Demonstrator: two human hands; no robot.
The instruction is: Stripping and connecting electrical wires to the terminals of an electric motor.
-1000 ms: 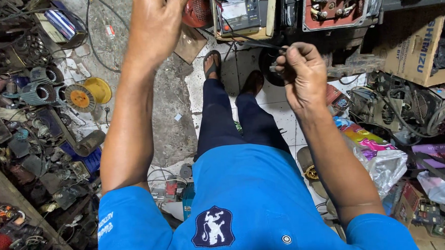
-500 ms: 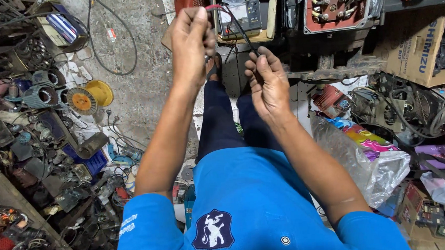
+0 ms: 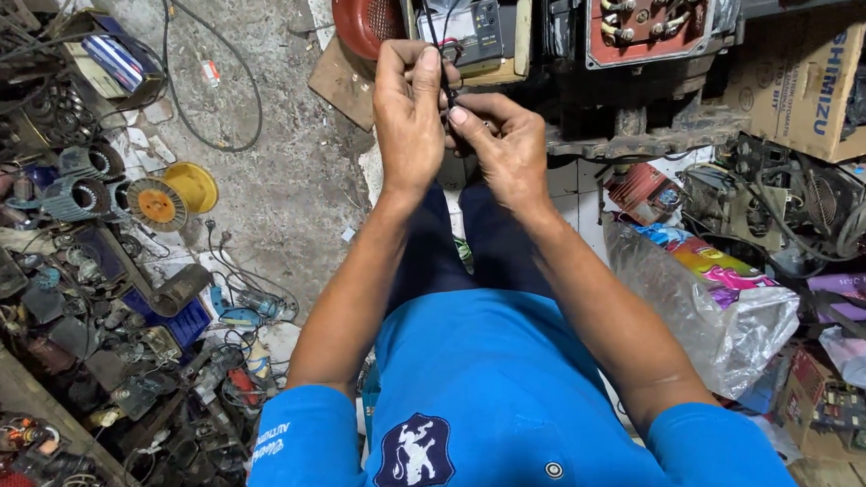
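Concrete floor [image 3: 295,196], grey and stained, takes up the middle left of the head view, with a loose black cable [image 3: 203,98] looping across it. Heaped along the left edge lies a clutter of motor parts [image 3: 65,289] and wiring, dark and tangled (too jumbled to name piece by piece). On the right, a brown cardboard box [image 3: 815,81] stands behind a crumpled clear plastic bag [image 3: 718,309] that lies just beside the person's right forearm. At the top right sits a red-faced terminal box [image 3: 652,15] with metal studs on it. Left of that, a grey meter [image 3: 472,32] with a dial rests in a wooden tray [image 3: 521,35], and a red round fan cover [image 3: 370,17] lies next to the tray. A yellow spool [image 3: 173,196] wound with copper wire lies on the floor near the parts heap.

Both hands are raised together in front of the tray. The left hand [image 3: 408,118] has its fingers curled and its thumb and forefinger pinching a thin black wire [image 3: 441,53] that runs up toward the meter. The right hand [image 3: 506,143] touches the left and is closed the same way, its thumb and forefinger nipping the lower end of that wire just below the left's grip. What the wire ends in is hidden between the fingers.
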